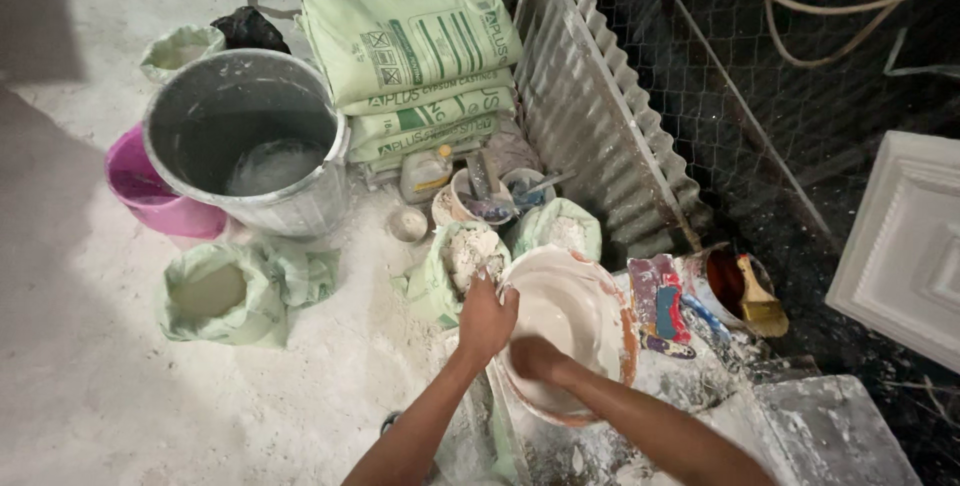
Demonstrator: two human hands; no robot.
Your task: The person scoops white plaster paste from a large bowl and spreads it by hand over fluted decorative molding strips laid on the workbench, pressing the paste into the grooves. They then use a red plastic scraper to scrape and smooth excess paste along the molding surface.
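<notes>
Both hands worked at a white, plaster-smeared bowl (572,331) low in the middle: the left hand (484,321) gripped its near-left rim with curled fingers, while the right hand (536,358) lay inside the bowl, its grip too hidden to tell. Open green sacks of white powder (462,268) crowded just beyond the rim and a paint-streaked can with a brush (738,291) stood to the right, leaving bare dusty floor (80,366) only on the left. Farther back, a big grey bucket (247,141) stood beside stacked pale green bags (410,56) with dark green printed panels, against a leaning corrugated sheet (590,106).
</notes>
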